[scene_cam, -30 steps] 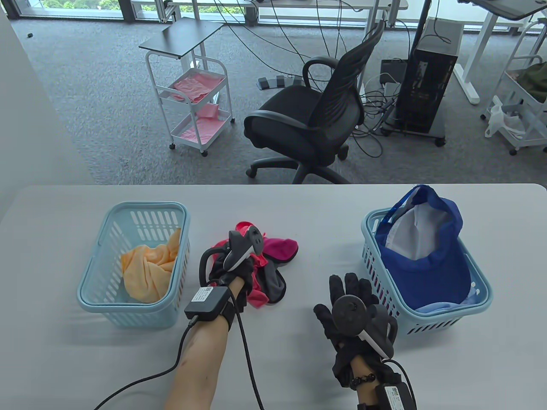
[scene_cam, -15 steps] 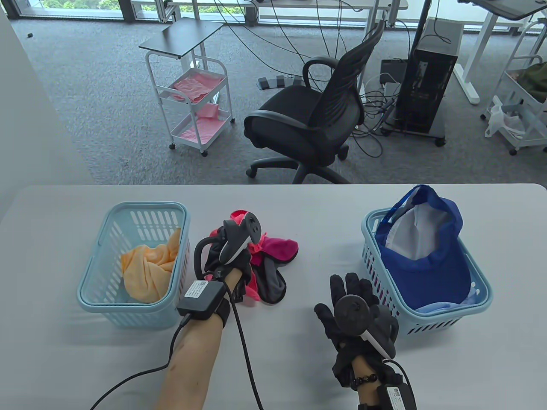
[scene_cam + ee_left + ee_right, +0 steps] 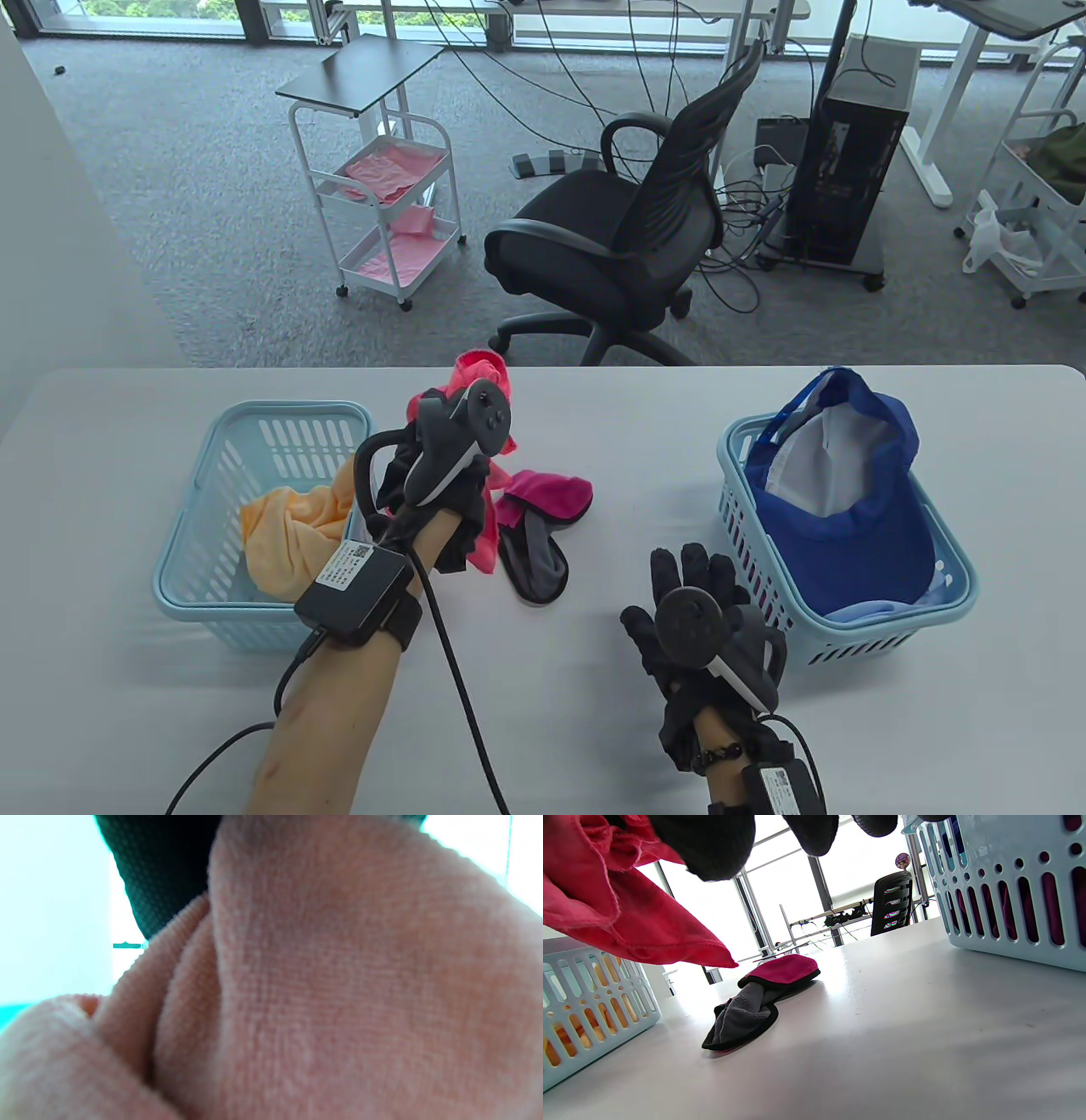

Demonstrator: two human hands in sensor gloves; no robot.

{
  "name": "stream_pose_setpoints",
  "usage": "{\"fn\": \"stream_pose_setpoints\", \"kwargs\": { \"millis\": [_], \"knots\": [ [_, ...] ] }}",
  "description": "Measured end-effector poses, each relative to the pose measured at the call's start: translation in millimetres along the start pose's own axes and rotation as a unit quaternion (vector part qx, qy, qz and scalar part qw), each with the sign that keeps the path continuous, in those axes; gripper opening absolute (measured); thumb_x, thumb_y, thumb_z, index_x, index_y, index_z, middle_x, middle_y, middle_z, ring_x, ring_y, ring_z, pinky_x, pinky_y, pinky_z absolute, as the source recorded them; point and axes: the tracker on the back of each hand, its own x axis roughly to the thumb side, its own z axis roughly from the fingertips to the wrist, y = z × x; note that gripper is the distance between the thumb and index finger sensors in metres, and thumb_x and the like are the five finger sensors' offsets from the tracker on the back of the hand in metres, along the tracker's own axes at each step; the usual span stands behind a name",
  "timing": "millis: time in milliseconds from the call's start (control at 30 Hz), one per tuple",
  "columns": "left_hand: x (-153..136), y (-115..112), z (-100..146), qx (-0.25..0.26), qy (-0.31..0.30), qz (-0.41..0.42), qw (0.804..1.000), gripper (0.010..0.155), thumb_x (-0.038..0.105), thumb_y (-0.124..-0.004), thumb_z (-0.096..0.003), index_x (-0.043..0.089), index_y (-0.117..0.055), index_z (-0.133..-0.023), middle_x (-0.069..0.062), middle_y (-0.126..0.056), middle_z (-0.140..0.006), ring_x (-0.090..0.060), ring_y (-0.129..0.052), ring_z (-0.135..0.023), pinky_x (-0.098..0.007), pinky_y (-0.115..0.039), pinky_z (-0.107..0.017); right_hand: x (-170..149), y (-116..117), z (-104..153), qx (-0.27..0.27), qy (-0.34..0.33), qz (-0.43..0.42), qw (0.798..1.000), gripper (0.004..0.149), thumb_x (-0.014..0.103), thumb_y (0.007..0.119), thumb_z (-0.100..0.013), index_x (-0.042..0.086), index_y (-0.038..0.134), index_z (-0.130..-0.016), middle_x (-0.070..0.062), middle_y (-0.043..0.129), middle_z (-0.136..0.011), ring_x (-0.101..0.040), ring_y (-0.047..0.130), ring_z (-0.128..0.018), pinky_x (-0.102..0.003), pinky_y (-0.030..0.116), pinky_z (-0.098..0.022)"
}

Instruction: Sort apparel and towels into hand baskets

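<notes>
My left hand [image 3: 441, 450] grips a coral-pink cloth [image 3: 480, 376] and holds it lifted above the table, between the two baskets; the cloth fills the left wrist view [image 3: 339, 984] and hangs at top left in the right wrist view [image 3: 628, 929]. A magenta and grey cloth [image 3: 539, 526] lies on the table just right of that hand, also in the right wrist view [image 3: 755, 1001]. My right hand [image 3: 691, 607] rests open and empty on the table, left of the right basket [image 3: 857, 632], which holds a blue cap [image 3: 848, 526]. The left basket [image 3: 212, 594] holds an orange towel [image 3: 293, 531].
The white table [image 3: 594, 722] ends at a far edge behind the baskets. Beyond it stand an office chair [image 3: 619, 246], a white rolling cart [image 3: 390, 195] and a computer tower [image 3: 848, 161]. My left wrist cable [image 3: 458, 679] trails across the table.
My left hand has risen from the pile with the coral-pink cloth and drifted slightly left, leaving the magenta and grey cloth on the table. The right hand has barely moved.
</notes>
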Motion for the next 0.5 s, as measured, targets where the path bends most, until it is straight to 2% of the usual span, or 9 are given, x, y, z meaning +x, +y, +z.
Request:
{"fn": "stream_pose_setpoints", "kwargs": {
  "millis": [300, 500],
  "knots": [
    [-19.3, 57.6, 14.3, 0.056, 0.000, -0.013, 0.998, 0.053, 0.038, -0.084, -0.0525, 0.030, -0.068, -0.103, -0.013, -0.076, -0.109, -0.036, -0.106, -0.079, -0.040, -0.098, -0.055, -0.4, -0.9, 0.7, -0.004, 0.000, 0.001, 1.000, 0.075, 0.044, 0.074, -0.053, 0.005, 0.047, -0.111, -0.032, 0.031, -0.112, -0.063, 0.031, -0.097, -0.076, 0.038, -0.067],
    [-48.8, 77.0, 16.7, 0.077, 0.020, -0.030, 0.996, 0.053, 0.038, -0.084, -0.0523, 0.031, -0.068, -0.102, -0.012, -0.076, -0.109, -0.036, -0.105, -0.080, -0.040, -0.098, -0.056, -0.6, -1.1, 0.8, -0.006, 0.000, -0.002, 1.000, 0.075, 0.044, 0.074, -0.053, 0.005, 0.047, -0.110, -0.032, 0.031, -0.112, -0.064, 0.031, -0.097, -0.076, 0.038, -0.067]
  ]
}}
